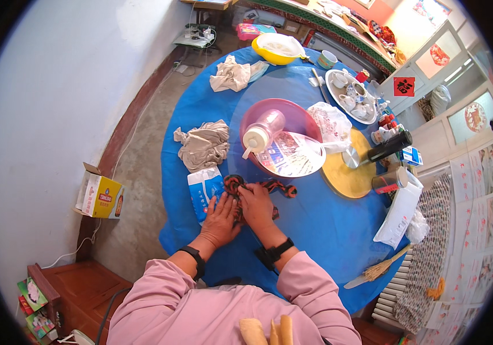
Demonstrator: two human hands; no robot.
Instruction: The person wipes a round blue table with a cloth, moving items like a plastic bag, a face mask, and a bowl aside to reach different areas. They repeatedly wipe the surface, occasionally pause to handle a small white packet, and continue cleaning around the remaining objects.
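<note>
A red-and-black braided cord (pixel 234 184), coiled at one end, lies on the blue-covered round table (pixel 307 241) in front of me. My left hand (pixel 219 219) lies over its near part with straight fingers, fingertips holding it down. From the right, my right hand (pixel 257 205) grips the cord with bent fingers; the thumb and fingertips hide part of it. One loose end sticks out to the right, beyond my right hand. Against my left fingers is a blue-and-white tissue pack (pixel 204 192). Crumpled beige cloth (pixel 204 145) sits just behind the pack.
Beyond my hands, a pink basin (pixel 287 107) holds a plastic bottle (pixel 263 129) and a printed hand fan (pixel 294 154). To its right are a yellow round board (pixel 345 181), a black flask (pixel 389 145) and a tea tray (pixel 337 97). A small broom (pixel 380 269) rests near the right edge.
</note>
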